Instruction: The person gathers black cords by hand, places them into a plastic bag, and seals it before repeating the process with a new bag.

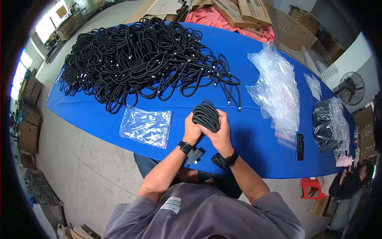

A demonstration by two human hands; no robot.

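Note:
Both my hands are wrapped round one bundle of black elastic cords (205, 116), held up over the near part of the table. My left hand (192, 128) grips its left side, and my right hand (220, 135) closes on its right and lower side. A clear zip bag (145, 126) lies flat to the left of my left hand. Beyond the bundle spreads a big tangled heap of black looped cords (135, 59) with small shiny metal ends.
A blue cloth covers the table (238, 159). To the right lie a stack of clear bags (276, 91), a black phone (300, 146) and bagged black cords (328, 123). A fan (351, 87), a red stool (312, 188) and another person (352, 183) are at the right. Cardboard boxes (242, 14) lie beyond the table.

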